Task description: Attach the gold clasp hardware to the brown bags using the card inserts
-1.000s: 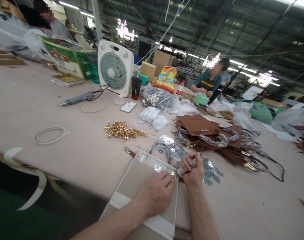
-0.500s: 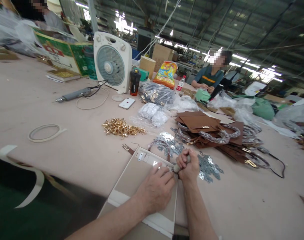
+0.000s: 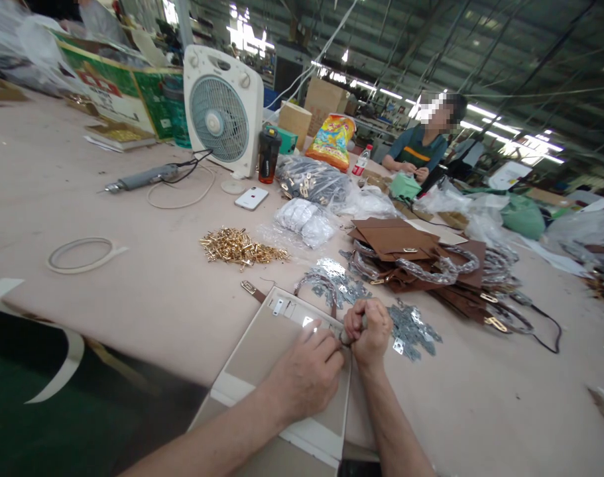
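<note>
My right hand (image 3: 368, 332) is wrapped round a tool with a thick, pale grip (image 3: 346, 336); its working end is hidden, so I cannot tell its kind. Beside it, my left hand (image 3: 306, 374) rests on a beige bag panel (image 3: 254, 351), fingers bent and pressed down near the tool's end. Whatever lies under those fingertips is covered. Along the panel's far edge sit small metal plates (image 3: 278, 307). A brown handle (image 3: 335, 301) loops beyond that edge, and a brown strap with a gold buckle (image 3: 249, 287) sticks out at its corner.
Loose grey metal plates (image 3: 414, 331) lie right of my hands. Gold fasteners (image 3: 239, 246) are heaped farther back. Brown bag pieces (image 3: 396, 242) are stacked at right. A tape roll (image 3: 80, 255), a corded power tool (image 3: 142, 177), a phone (image 3: 252, 198) and a fan (image 3: 219, 116) stand leftward. A co-worker (image 3: 423, 146) sits opposite.
The camera view has shifted slightly. My right hand has tilted a little over the tool, its grip now more covered. My left hand stays on the panel.
</note>
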